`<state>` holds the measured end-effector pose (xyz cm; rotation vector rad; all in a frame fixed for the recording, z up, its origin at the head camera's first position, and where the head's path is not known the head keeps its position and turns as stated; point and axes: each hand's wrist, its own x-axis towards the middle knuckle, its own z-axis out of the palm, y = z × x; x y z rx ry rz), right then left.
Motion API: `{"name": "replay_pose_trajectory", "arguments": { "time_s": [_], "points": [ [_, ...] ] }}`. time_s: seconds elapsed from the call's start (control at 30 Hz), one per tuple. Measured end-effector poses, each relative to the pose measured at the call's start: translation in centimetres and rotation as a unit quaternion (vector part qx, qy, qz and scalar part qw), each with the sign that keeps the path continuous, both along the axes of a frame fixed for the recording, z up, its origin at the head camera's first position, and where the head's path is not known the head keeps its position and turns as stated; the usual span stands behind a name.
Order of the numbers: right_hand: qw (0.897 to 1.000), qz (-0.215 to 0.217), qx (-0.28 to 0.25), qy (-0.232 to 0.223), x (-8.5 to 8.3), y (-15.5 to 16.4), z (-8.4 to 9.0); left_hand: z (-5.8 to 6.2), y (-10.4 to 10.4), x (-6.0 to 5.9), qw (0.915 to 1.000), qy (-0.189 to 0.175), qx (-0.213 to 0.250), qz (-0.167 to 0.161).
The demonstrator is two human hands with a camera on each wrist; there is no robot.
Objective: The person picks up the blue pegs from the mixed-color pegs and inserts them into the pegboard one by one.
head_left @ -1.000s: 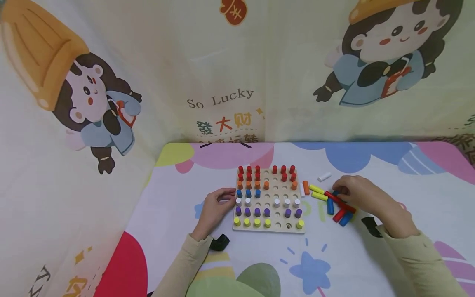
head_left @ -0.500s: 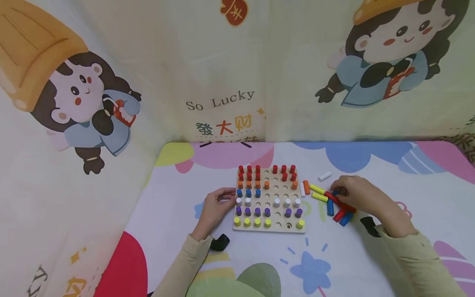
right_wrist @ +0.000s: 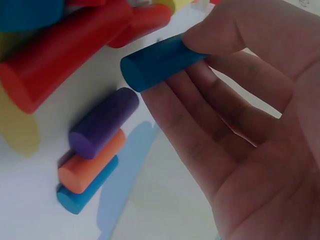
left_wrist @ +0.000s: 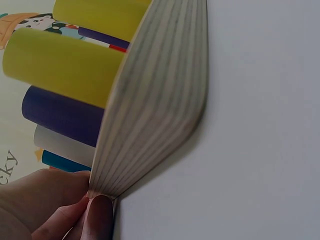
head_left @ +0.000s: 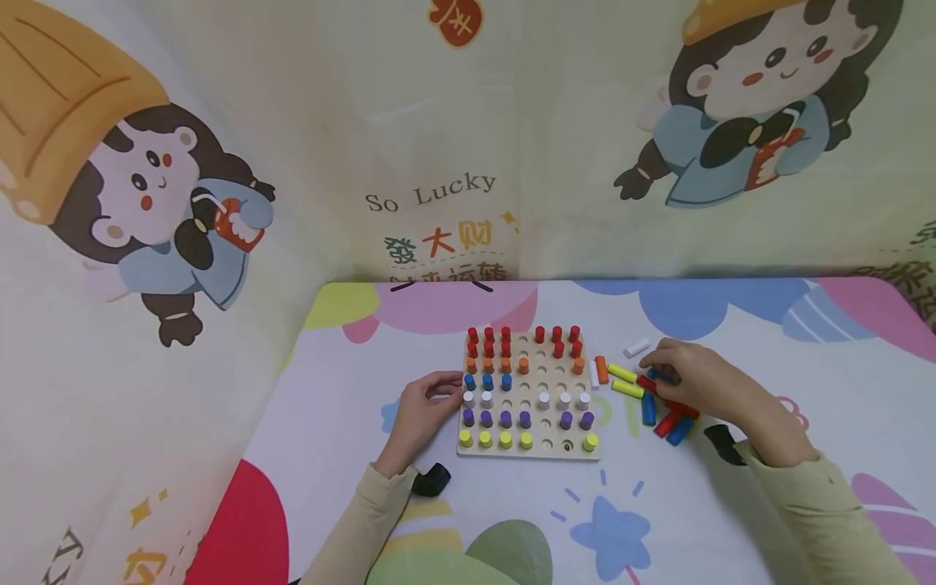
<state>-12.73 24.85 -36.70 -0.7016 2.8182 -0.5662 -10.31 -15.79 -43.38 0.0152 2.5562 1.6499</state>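
A wooden pegboard (head_left: 512, 455) carries rows of red, orange, blue, white, purple and yellow pegs, with bare holes between some of them. At its left side my left hand (head_left: 420, 414) holds the edge; in the left wrist view, thumb and fingers (left_wrist: 45, 200) meet on the board's striped side (left_wrist: 160, 90). Right of the board, above the loose pegs, is my right hand (head_left: 705, 378). It pinches a blue peg (right_wrist: 160, 62) between thumb and fingers, the other fingers extended beneath it. A long red peg (right_wrist: 70, 55) lies close by.
Loose pegs lie right of the board: yellow (head_left: 622, 374), orange (head_left: 602, 370), white (head_left: 637, 348), blue (head_left: 648, 409) and red (head_left: 666, 422). The right wrist view also shows a purple peg (right_wrist: 104, 122). A patterned cloth wall (head_left: 439, 122) stands behind the table.
My right hand has shifted slightly up and to the left, pinching a blue peg. The left hand stays at the board's edge, and the board's pegs look the same.
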Motion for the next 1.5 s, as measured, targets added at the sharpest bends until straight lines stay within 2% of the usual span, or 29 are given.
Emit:
{"name": "replay_pose_trajectory", "arguments": {
  "time_s": [0.17,0.93,1.33,1.5],
  "points": [
    [0.999,0.008,-0.009,0.032,0.2,-0.3,0.6,0.0,-0.1,-0.1,1.0,-0.001,-0.003,0.003],
    [0.999,0.012,-0.04,0.028,0.6,-2.6,2.7,0.0,-0.1,-0.1,0.9999,-0.001,0.01,0.006],
    [0.998,0.022,-0.043,0.049,0.4,-4.0,2.9,0.0,-0.1,-0.2,1.0,-0.005,-0.003,0.002],
    [0.998,0.019,-0.052,0.035,0.2,-4.9,2.9,-0.1,-0.2,-0.2,1.0,-0.004,-0.004,0.002]
  ]
}}
